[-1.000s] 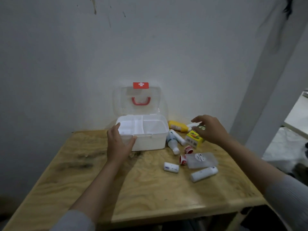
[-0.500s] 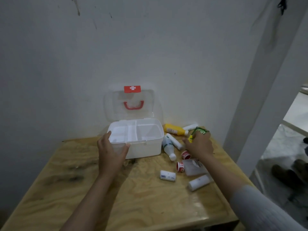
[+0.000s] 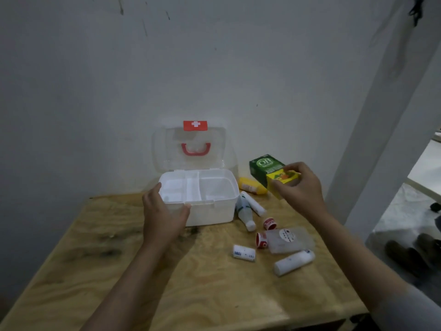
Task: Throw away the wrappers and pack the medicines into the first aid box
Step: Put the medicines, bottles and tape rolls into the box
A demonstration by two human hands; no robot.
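Observation:
The white first aid box (image 3: 214,211) stands open on the wooden table, its clear lid (image 3: 167,154) with a red handle leaning back against the wall. My left hand (image 3: 162,213) grips the box's front left corner. My right hand (image 3: 298,187) holds a green and yellow medicine carton (image 3: 267,170) in the air to the right of the box. On the table to the right lie a yellow bottle (image 3: 251,186), a white bottle (image 3: 245,212), a white tube (image 3: 256,205), two red-capped jars (image 3: 270,223), a clear pouch (image 3: 290,240), a small white roll (image 3: 244,253) and a white cylinder (image 3: 293,262).
The wooden table (image 3: 167,283) stands against a grey wall. A white post (image 3: 381,115) rises at the right, beyond the table's edge. Dark shoes (image 3: 410,254) sit on the floor at the far right.
My right hand has lifted the green and yellow carton off the table and raised it beside the box. My left hand stays on the box's corner.

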